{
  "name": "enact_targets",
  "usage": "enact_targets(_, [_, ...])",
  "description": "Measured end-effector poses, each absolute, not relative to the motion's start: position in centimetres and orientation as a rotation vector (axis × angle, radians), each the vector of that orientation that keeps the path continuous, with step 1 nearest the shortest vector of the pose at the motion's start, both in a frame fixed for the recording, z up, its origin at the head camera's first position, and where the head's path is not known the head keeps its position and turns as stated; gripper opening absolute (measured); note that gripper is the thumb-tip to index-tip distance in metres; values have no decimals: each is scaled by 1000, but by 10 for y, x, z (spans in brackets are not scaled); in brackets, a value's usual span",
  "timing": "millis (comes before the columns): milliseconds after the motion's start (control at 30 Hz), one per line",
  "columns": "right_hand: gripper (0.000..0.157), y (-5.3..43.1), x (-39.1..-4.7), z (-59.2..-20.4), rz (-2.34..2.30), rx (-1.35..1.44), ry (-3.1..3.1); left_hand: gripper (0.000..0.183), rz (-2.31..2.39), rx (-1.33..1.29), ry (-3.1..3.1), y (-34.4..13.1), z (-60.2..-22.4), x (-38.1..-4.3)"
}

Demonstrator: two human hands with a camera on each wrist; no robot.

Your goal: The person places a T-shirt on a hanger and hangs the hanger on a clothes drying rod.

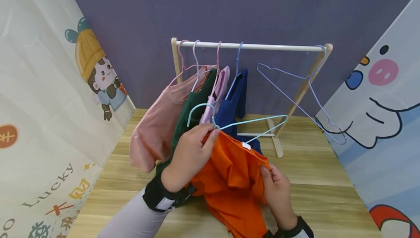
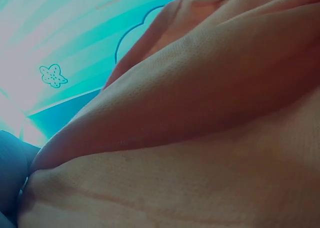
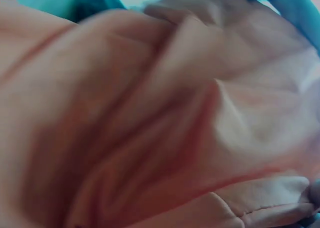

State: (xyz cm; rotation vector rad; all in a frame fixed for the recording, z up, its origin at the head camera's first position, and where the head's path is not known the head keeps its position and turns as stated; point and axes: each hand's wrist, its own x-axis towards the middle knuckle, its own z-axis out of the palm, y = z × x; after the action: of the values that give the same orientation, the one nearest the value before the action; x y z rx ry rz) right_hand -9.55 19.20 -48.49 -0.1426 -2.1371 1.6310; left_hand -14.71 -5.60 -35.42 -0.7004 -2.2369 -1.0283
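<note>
In the head view my left hand pinches a mint-green clothes hanger just below its hook, along with the neckline of an orange shirt. One arm of the hanger sticks out of the neck opening towards the right; its other side is hidden behind my left hand and the cloth. My right hand pinches the shirt's edge at the right, apart from the hanger. A white label shows at the neckline. Folds of the shirt's cloth fill most of both wrist views, so neither shows the fingers clearly.
Behind my hands stands a garment rack. From it hang a pink shirt, a dark green garment, a lilac garment and a blue garment. A bare lavender hanger hangs askew at the rack's right end.
</note>
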Motion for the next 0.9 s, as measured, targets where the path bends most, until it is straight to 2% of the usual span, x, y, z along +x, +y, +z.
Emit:
enact_targets(267, [28, 236, -116, -453, 1823, -303, -2136, 16, -1049, -679, -2273, -62, -361, -146])
enact_targets(533, [20, 277, -130, -439, 1910, -267, -2116, 12, -1034, -711, -2326, -63, -372, -143])
enact_targets(767, [33, 299, -142, -432, 1913, -330, -2119, 9, -999, -790, -2361, -61, -379, -142])
enact_targets(900, [41, 295, -140, -425, 1725, -331, -2227, 8, -981, -848, -2399, -57, -383, -140])
